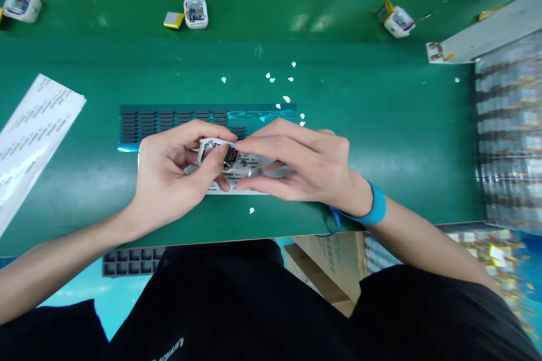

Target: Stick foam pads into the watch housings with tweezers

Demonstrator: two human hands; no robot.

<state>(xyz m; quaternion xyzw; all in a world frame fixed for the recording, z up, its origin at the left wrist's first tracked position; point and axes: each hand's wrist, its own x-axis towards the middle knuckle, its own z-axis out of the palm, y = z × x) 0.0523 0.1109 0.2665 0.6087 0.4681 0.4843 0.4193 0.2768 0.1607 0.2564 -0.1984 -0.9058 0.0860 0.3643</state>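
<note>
My left hand [178, 166] is closed around a small white smartwatch case [203, 151], its thumb pressing on the dark electronics inside. From the case's right side, thin wires run to a small round part [243, 163]. My right hand [296, 161] reaches in from the right, its index fingertip at the case's edge. Its thumb is stretched out lower down, apart from the index finger, with the round part between them. Under both hands lies a white printed sheet [215, 188], partly hidden. Behind them is a blue strip [279, 110] with rows of thin black pieces.
Along the back sit several open watch cases [196, 13] with yellow-edged batteries [173, 20]. Small white bits [271, 80] are scattered on the green table [381, 124]. A printed sheet [38, 130] lies left, clear trays [508, 130] right. A blue wrist strap [375, 204] circles my right wrist.
</note>
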